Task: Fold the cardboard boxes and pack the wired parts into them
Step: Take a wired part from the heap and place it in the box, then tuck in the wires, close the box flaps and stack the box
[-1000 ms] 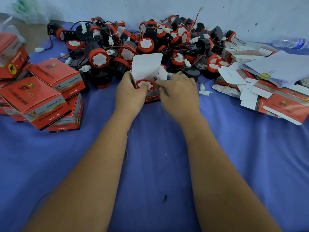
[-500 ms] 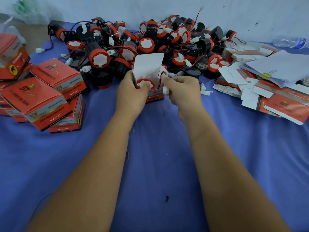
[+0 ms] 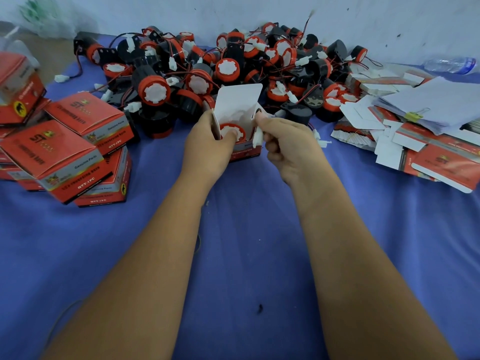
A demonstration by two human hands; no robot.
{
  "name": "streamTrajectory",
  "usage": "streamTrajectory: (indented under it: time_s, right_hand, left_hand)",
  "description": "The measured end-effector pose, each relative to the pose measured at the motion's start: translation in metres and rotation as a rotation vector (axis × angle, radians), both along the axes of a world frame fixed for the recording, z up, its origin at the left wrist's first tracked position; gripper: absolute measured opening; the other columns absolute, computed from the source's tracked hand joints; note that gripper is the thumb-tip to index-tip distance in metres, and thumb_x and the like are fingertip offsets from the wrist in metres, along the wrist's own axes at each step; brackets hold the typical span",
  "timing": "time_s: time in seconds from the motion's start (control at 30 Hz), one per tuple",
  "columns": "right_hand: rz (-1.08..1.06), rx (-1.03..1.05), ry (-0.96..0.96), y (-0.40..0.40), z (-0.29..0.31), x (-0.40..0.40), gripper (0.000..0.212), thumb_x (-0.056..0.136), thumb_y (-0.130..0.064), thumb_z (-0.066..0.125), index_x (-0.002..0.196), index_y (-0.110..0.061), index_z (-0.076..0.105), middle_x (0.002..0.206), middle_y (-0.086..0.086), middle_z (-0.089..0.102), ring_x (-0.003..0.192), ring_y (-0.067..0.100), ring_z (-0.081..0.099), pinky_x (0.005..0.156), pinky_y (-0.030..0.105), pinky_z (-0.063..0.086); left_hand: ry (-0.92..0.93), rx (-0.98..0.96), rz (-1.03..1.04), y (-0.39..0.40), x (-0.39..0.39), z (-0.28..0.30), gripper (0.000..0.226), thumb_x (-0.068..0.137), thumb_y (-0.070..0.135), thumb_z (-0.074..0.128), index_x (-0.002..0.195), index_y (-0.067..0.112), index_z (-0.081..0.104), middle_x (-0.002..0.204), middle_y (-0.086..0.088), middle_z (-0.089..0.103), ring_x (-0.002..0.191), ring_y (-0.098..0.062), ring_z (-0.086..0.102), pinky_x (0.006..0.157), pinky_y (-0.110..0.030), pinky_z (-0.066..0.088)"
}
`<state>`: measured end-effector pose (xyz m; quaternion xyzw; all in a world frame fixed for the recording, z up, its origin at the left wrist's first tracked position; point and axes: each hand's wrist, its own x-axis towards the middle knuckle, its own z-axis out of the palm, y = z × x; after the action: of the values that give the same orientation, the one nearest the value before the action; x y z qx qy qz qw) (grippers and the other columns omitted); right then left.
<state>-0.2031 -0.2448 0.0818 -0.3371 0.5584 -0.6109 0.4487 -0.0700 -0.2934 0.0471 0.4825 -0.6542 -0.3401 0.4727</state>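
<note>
Both hands work one open box (image 3: 245,149) on my blue cloth (image 3: 246,255): left hand (image 3: 207,144) grips it, thumb on the wired part (image 3: 232,131) inside; right hand (image 3: 288,144) pinches its white connector (image 3: 258,137).

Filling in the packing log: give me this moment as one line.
step: part into box | left hand: holds open box, thumb on wired part | right hand: pinches white connector | lid: up

Both grips (image 3: 207,141) (image 3: 288,144) curled, pinching.
</note>
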Motion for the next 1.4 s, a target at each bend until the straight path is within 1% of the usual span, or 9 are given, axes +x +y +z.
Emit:
streamTrajectory:
  time_s: [0.1,0.27,0.43,0.8,0.97,1.07,1.17,1.27,1.4]
  right_hand:
    - [-0.028,-0.1,-0.08,0.0,0.001,0.005,0.018,0.092,-0.013,0.067,0.076,-0.003,0.065,0.054,-0.003,0.051,0.048,0.008,0.04,0.046,0.019,0.034]
    - [-0.29,-0.201,0.249,-0.005,-0.008,0.024,0.019,0.091,-0.02,0.068,0.075,-0.011,0.068,0.059,-0.004,0.06,0.056,0.006,0.051,0.057,0.019,0.047]
    - [-0.377,-0.25,0.518,-0.007,-0.016,0.029,0.014,0.092,-0.021,0.066,0.078,-0.023,0.065,0.063,-0.011,0.06,0.059,0.0,0.052,0.054,0.015,0.044]
    - [-0.293,-0.075,1.07,-0.009,-0.021,0.012,0.02,0.092,-0.032,0.063,0.082,-0.017,0.072,0.087,-0.002,0.053,0.086,0.014,0.048,0.053,0.022,0.029]
    - [-0.239,-0.019,1.085,-0.007,-0.021,0.012,0.054,0.097,-0.034,0.052,0.047,-0.023,0.033,0.076,0.005,0.045,0.084,0.019,0.046,0.051,0.029,0.021]
    - [-0.285,-0.049,1.069,-0.006,-0.021,0.015,0.055,0.101,-0.037,0.045,0.049,-0.021,0.037,0.082,0.0,0.044,0.086,0.016,0.043,0.056,0.029,0.024]
    - [-0.396,-0.16,1.051,-0.005,-0.021,0.017,0.041,0.098,-0.032,0.052,0.061,-0.015,0.047,0.081,-0.003,0.041,0.081,0.016,0.044,0.053,0.025,0.027]
    - [-0.424,-0.332,0.764,-0.003,-0.017,0.018,0.014,0.091,-0.023,0.065,0.087,-0.021,0.052,0.085,-0.006,0.055,0.079,0.011,0.053,0.062,0.015,0.039]
    - [-0.305,-0.374,0.563,0.0,-0.013,0.015,0.016,0.087,-0.012,0.069,0.101,-0.019,0.063,0.084,-0.013,0.067,0.081,0.001,0.062,0.076,0.016,0.05]
  left_hand:
    - [0.009,0.007,-0.01,0.001,0.0,0.0,0.023,0.093,0.021,0.063,0.115,0.016,0.058,0.106,0.0,0.066,0.096,-0.013,0.063,0.069,-0.017,0.052]
    - [0.034,0.017,-0.054,0.003,0.0,0.002,0.025,0.095,0.02,0.061,0.119,0.025,0.056,0.105,0.013,0.062,0.091,0.002,0.059,0.061,0.0,0.042]
    - [0.062,0.026,-0.096,0.005,0.0,0.002,0.033,0.096,0.016,0.058,0.128,0.025,0.055,0.105,0.019,0.061,0.092,0.009,0.057,0.065,0.001,0.042]
    - [0.091,0.041,-0.094,0.005,-0.001,0.002,0.035,0.095,0.013,0.059,0.128,0.022,0.055,0.106,0.016,0.061,0.091,0.005,0.057,0.066,0.001,0.042]
    - [0.101,0.067,-0.095,0.004,-0.001,0.001,0.035,0.096,0.014,0.059,0.129,0.023,0.054,0.107,0.017,0.06,0.094,0.003,0.058,0.065,0.001,0.043]
    - [0.092,0.075,-0.095,0.003,0.0,0.001,0.035,0.096,0.016,0.059,0.129,0.023,0.054,0.105,0.019,0.061,0.094,0.005,0.058,0.064,0.002,0.041]
    - [0.091,0.085,-0.09,0.002,0.0,0.001,0.035,0.096,0.017,0.059,0.129,0.023,0.054,0.107,0.016,0.061,0.095,0.003,0.058,0.064,0.003,0.041]
    - [0.086,0.091,-0.085,0.002,0.0,0.001,0.036,0.096,0.017,0.059,0.131,0.023,0.054,0.114,0.012,0.062,0.099,-0.002,0.059,0.064,0.002,0.042]
    - [0.102,0.115,-0.071,0.001,0.0,0.002,0.041,0.097,0.015,0.058,0.137,0.022,0.052,0.125,0.008,0.063,0.11,-0.007,0.059,0.076,-0.008,0.046]
